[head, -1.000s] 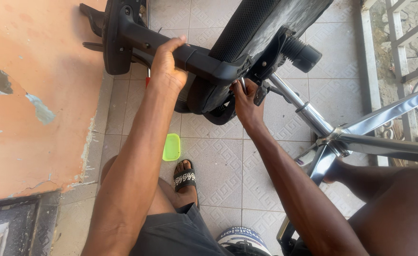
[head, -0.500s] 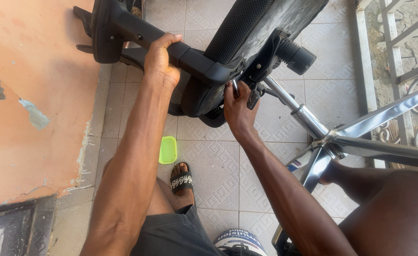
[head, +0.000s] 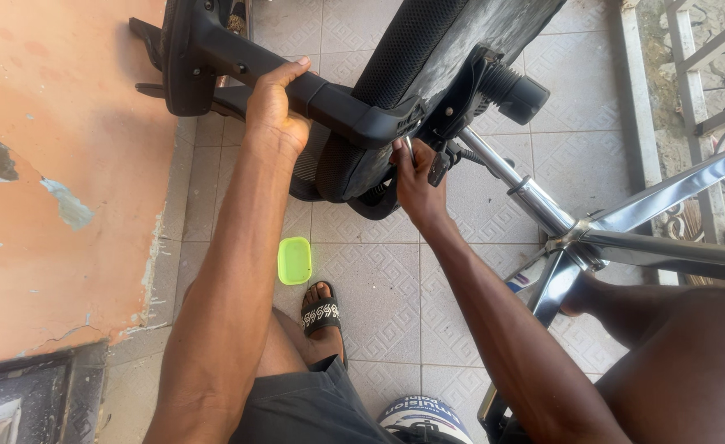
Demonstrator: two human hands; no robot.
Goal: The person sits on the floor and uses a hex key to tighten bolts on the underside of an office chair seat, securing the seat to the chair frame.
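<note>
Tiled floor, one overturned chair, left hand gripping armrest, right hand pinching tool

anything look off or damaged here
Yes. The office chair lies tipped on its side, chrome base off the floor. The left hand grips its armrest; the right hand is at the seat's underside. The orange wall has peeling paint patches.

A small lime-green box, rectangular with rounded corners, lies on the tiled floor below the left hand. A round white container with a dark blue printed label sits well below the right hand.
</note>
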